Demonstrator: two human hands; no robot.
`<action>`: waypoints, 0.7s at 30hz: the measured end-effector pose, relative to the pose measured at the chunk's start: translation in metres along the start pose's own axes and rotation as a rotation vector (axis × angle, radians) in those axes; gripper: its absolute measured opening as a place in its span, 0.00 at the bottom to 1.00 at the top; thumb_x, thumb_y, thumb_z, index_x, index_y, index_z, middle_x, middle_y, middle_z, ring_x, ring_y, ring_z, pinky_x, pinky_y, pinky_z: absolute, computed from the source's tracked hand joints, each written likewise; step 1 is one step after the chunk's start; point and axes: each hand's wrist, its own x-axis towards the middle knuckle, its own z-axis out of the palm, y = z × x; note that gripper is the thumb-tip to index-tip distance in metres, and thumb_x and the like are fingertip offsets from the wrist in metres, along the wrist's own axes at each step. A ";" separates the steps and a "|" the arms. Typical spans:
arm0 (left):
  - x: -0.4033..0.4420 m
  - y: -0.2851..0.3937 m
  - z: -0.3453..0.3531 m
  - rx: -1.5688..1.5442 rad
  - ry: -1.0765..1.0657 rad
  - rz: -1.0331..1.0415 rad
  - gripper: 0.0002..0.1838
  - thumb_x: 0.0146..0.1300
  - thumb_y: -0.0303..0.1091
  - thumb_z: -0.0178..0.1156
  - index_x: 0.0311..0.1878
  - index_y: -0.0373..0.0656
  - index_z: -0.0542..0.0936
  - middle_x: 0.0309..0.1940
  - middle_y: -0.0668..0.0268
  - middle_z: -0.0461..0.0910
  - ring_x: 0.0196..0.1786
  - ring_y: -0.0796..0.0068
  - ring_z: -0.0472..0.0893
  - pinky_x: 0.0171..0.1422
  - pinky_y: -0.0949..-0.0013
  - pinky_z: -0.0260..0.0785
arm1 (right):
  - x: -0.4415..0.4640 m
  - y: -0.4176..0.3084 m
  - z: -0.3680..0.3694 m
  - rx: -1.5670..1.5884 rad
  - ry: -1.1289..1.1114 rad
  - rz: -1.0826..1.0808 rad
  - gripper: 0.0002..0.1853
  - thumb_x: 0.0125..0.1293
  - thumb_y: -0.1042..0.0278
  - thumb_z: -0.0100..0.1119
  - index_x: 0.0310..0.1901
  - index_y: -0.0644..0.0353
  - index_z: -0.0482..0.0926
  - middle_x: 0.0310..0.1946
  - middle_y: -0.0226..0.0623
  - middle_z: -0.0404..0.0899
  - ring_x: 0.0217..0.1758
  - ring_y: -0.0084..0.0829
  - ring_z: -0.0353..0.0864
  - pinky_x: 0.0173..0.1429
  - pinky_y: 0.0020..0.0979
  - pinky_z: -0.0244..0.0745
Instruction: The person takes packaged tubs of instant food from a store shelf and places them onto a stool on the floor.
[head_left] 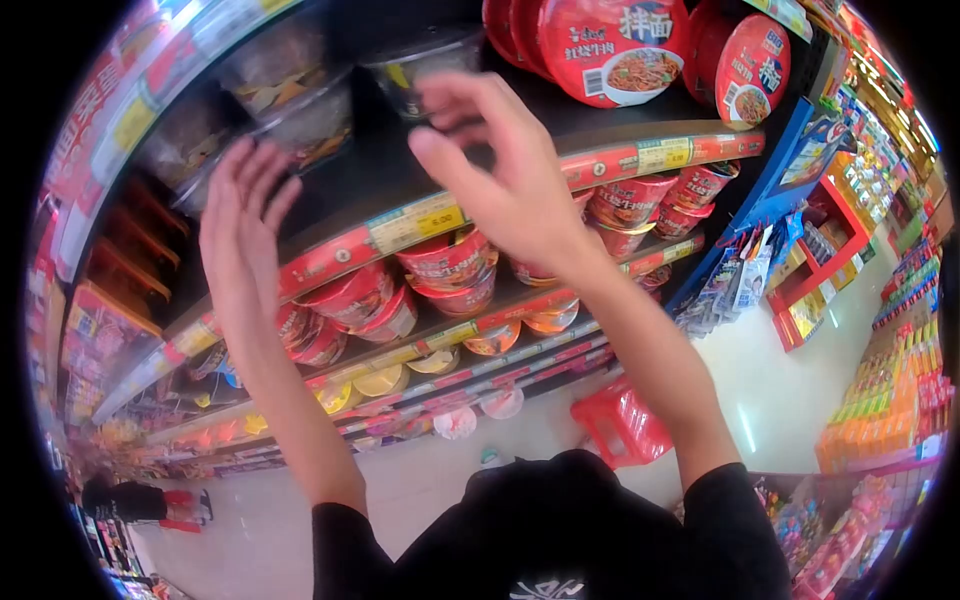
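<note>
My left hand [243, 225] is raised before the upper shelf, fingers somewhat apart and holding nothing. Just beyond its fingertips are stacked clear plastic tubs [318, 125] with food pieces inside. My right hand [500, 160] is also open, its thumb and fingers curved apart. Its fingertips overlap the edge of a dark, clear-walled tub [400, 75]; whether they touch it, I cannot tell. To the right of that hand, red-lidded instant noodle bowls [615, 50] stand on edge with their lids facing out. Another red noodle bowl [752, 70] is at the shelf's right end.
Below, red noodle cups [450, 270] fill the lower shelf behind a price-label strip [415, 225]. A red shopping basket [625, 425] sits on the floor. Hanging packets [740, 270] edge the aisle at right. Another person [125, 500] is at far lower left.
</note>
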 end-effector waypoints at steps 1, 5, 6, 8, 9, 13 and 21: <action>0.016 0.002 -0.005 0.060 0.076 0.027 0.31 0.68 0.49 0.49 0.64 0.34 0.62 0.59 0.54 0.68 0.64 0.64 0.66 0.67 0.60 0.57 | 0.015 0.004 0.009 0.068 -0.014 0.072 0.21 0.60 0.65 0.59 0.52 0.68 0.70 0.45 0.44 0.74 0.44 0.32 0.75 0.47 0.30 0.71; 0.070 0.000 -0.020 0.243 0.263 0.063 0.29 0.66 0.47 0.53 0.63 0.37 0.65 0.61 0.57 0.67 0.66 0.66 0.64 0.67 0.63 0.56 | 0.072 0.032 0.045 0.285 -0.027 0.290 0.26 0.63 0.62 0.57 0.59 0.68 0.65 0.51 0.40 0.73 0.50 0.28 0.73 0.53 0.28 0.68; 0.081 -0.002 -0.023 0.285 0.291 0.063 0.29 0.66 0.47 0.54 0.64 0.38 0.65 0.62 0.58 0.67 0.66 0.67 0.64 0.67 0.63 0.56 | 0.085 0.040 0.054 0.328 -0.020 0.330 0.27 0.64 0.61 0.56 0.60 0.67 0.64 0.52 0.38 0.72 0.52 0.27 0.72 0.55 0.27 0.67; 0.098 -0.009 -0.031 0.317 0.305 0.059 0.29 0.65 0.46 0.55 0.64 0.40 0.65 0.62 0.60 0.67 0.66 0.67 0.64 0.67 0.62 0.55 | 0.107 0.049 0.068 0.399 -0.053 0.388 0.31 0.67 0.60 0.50 0.64 0.73 0.56 0.57 0.49 0.70 0.60 0.39 0.68 0.63 0.33 0.61; 0.104 -0.013 -0.034 0.305 0.291 0.057 0.29 0.65 0.46 0.55 0.65 0.41 0.65 0.63 0.61 0.67 0.66 0.67 0.63 0.67 0.62 0.54 | 0.116 0.051 0.074 0.434 -0.070 0.418 0.33 0.68 0.60 0.47 0.65 0.76 0.51 0.59 0.55 0.68 0.65 0.45 0.65 0.67 0.36 0.58; 0.121 -0.016 -0.047 0.279 0.213 -0.045 0.31 0.65 0.47 0.55 0.66 0.41 0.63 0.64 0.62 0.65 0.66 0.66 0.62 0.67 0.58 0.52 | 0.135 0.065 0.100 0.461 0.102 0.592 0.29 0.72 0.58 0.42 0.63 0.76 0.57 0.64 0.51 0.62 0.69 0.37 0.58 0.70 0.33 0.51; 0.103 0.001 -0.022 0.058 0.243 -0.073 0.26 0.66 0.45 0.53 0.63 0.40 0.66 0.57 0.60 0.68 0.60 0.68 0.67 0.66 0.62 0.56 | 0.131 0.038 0.075 0.537 0.041 0.673 0.28 0.70 0.58 0.39 0.62 0.75 0.60 0.64 0.50 0.63 0.67 0.35 0.61 0.68 0.32 0.53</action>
